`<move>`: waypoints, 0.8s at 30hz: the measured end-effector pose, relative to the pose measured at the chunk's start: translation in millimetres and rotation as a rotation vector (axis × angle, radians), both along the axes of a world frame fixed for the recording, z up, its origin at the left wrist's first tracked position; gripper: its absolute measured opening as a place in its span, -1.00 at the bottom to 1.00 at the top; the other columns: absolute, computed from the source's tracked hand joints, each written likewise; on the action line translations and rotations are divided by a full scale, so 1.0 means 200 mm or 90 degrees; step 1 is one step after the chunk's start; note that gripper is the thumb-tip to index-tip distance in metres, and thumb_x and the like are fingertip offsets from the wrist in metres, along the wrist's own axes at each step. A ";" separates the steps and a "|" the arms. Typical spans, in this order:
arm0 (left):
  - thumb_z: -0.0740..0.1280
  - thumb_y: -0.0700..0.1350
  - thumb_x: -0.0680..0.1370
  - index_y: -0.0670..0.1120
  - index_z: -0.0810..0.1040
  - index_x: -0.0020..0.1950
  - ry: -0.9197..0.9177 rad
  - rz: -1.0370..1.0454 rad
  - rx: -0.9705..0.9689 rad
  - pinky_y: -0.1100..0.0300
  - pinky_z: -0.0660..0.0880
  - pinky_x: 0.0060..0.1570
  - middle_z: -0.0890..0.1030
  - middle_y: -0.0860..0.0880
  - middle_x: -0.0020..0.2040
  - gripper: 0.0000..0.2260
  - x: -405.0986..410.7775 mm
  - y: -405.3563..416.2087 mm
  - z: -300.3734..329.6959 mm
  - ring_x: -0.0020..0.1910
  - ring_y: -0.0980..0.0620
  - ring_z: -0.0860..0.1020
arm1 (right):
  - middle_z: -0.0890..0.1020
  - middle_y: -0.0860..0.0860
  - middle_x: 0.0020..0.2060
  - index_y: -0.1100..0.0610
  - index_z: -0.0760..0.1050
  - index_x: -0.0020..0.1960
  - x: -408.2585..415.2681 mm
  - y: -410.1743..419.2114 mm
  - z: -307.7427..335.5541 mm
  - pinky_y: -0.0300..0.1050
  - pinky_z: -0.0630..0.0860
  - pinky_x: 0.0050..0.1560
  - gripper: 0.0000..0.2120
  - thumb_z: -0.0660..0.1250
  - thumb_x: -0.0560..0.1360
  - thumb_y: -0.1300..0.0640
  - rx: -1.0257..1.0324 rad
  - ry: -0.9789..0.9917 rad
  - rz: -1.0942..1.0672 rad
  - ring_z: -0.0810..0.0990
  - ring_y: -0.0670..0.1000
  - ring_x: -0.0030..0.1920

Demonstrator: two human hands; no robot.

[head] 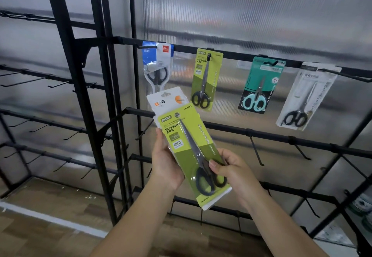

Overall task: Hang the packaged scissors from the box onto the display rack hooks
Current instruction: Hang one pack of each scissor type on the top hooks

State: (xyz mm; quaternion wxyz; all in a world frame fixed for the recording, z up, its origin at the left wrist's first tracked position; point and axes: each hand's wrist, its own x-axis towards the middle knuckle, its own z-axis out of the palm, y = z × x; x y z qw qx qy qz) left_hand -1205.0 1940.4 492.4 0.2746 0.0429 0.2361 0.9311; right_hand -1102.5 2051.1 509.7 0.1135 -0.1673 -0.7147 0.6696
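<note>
Gripping a lime-green card pack (187, 146) of black-handled scissors marked "SCISSORS", "GRIP", "NO.5002", left hand (165, 160) fingers curl behind it, right hand (231, 168) thumb pinches its handle end, below the black metal rack (231, 56) holding a matching hung pack (206, 79).

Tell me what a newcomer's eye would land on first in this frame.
First, the lime-green scissors pack at centre, on top of a white pack, held by the left hand and right hand. Next, four packs hanging along the top rail: blue-white, matching green, teal, white.
</note>
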 end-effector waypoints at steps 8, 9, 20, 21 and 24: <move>0.21 0.20 0.44 -0.07 0.63 0.04 0.025 -0.046 -0.008 -0.03 0.46 0.13 0.63 -0.16 0.06 -0.59 0.00 0.00 0.01 0.00 -0.15 0.61 | 0.69 -0.01 -0.05 0.09 0.59 0.11 -0.01 0.01 0.03 -0.14 0.50 0.08 -0.71 0.35 0.45 0.33 -0.017 0.015 0.019 0.63 0.01 0.02; 0.21 0.22 0.43 -0.06 0.63 0.07 0.038 -0.053 -0.002 -0.05 0.47 0.14 0.63 -0.16 0.09 -0.55 0.00 0.00 0.01 0.03 -0.16 0.60 | 0.69 -0.03 -0.04 0.04 0.59 0.11 -0.01 0.00 0.03 -0.15 0.49 0.09 -0.71 0.36 0.45 0.30 -0.015 0.015 0.024 0.63 -0.01 0.03; 0.17 -0.12 0.45 -0.15 0.67 -0.27 0.148 -0.110 -0.092 0.13 0.62 -0.28 0.65 -0.17 -0.23 -0.71 -0.01 0.03 0.02 -0.30 -0.08 0.65 | 0.70 -0.04 -0.17 0.00 0.60 -0.03 -0.07 -0.01 0.00 -0.09 0.51 -0.03 -0.76 0.37 0.44 0.32 -0.031 0.055 -0.030 0.63 0.03 -0.05; 0.17 -0.13 0.51 -0.16 0.66 -0.16 0.140 -0.086 -0.105 0.12 0.62 -0.25 0.65 -0.19 -0.16 -0.73 -0.02 0.03 0.02 -0.26 -0.08 0.66 | 0.70 -0.05 -0.21 0.03 0.60 -0.06 -0.07 0.00 0.00 -0.09 0.50 -0.06 -0.78 0.35 0.44 0.33 -0.034 0.064 -0.053 0.63 0.03 -0.09; 0.20 0.02 0.55 -0.10 0.58 0.11 0.121 -0.037 -0.113 0.05 0.62 -0.18 0.67 -0.13 0.03 -0.72 -0.06 0.00 0.04 -0.07 -0.07 0.67 | 0.69 -0.05 -0.22 0.09 0.54 -0.10 -0.09 0.03 0.00 -0.10 0.50 -0.08 -0.85 0.32 0.47 0.33 -0.032 0.108 -0.116 0.63 0.02 -0.11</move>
